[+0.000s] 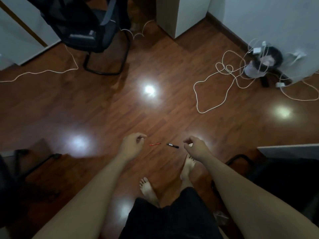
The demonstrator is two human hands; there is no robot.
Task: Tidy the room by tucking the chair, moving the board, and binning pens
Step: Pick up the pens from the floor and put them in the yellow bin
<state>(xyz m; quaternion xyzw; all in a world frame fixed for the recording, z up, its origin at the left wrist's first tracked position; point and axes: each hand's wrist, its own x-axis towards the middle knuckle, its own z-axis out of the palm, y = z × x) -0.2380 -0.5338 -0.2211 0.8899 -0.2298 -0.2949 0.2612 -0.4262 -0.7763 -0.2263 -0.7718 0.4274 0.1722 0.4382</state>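
Two pens lie on the wooden floor between my hands: a red pen on the left and a black marker on the right. My left hand hovers just left of the red pen, fingers loosely curled and holding nothing. To the right of the black marker, my right hand is also loosely curled and holds nothing. A black mesh chair stands at the far left by a white desk. No board or bin is in view.
White cables sprawl over the floor at the right around a small dark fan-like device; another cable runs along the left. Dark chair bases sit at the lower left and lower right. My bare feet stand just behind the pens.
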